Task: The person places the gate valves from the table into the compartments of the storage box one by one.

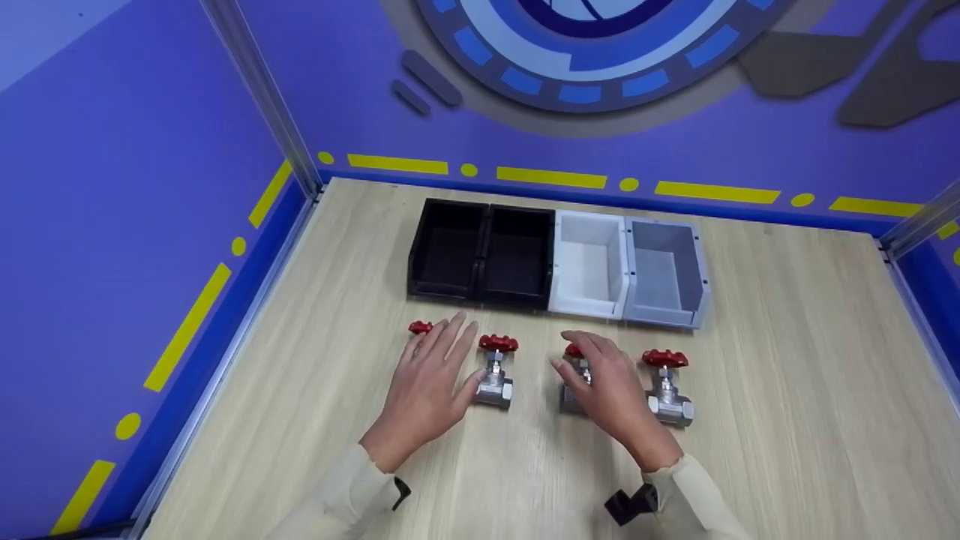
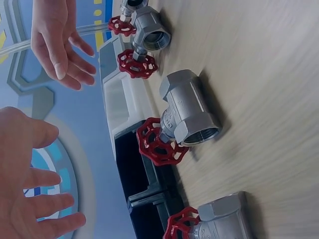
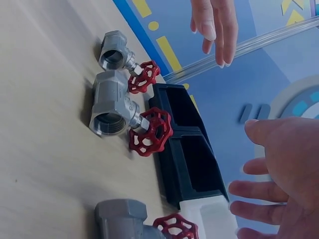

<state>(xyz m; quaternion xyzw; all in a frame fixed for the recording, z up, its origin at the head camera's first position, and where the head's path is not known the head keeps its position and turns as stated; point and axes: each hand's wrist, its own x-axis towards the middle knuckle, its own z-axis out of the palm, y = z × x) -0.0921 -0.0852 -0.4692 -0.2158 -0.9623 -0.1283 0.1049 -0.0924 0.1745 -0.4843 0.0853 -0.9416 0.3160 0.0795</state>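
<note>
My left hand (image 1: pixel 429 386), fingers straight and slightly spread, hovers over the leftmost gate valve, whose red handwheel (image 1: pixel 421 327) peeks out past the fingers while its body is hidden. Just right of that hand lies a second metal valve (image 1: pixel 495 388) with a red handwheel. My right hand (image 1: pixel 613 382) is held above a third valve (image 1: pixel 571 399), covering much of it, fingers loosely bent. Beside it rests a fourth valve (image 1: pixel 670 407). Both wrist views show space between the palms and the valves; neither hand holds anything.
Behind the valves stands a row of joined bins: two black bins (image 1: pixel 450 292), a white bin (image 1: pixel 589 306) and a grey bin (image 1: pixel 664 315). The wooden table (image 1: pixel 795 375) meets blue-purple printed walls (image 1: pixel 150 187) with metal frame edges at the back and sides.
</note>
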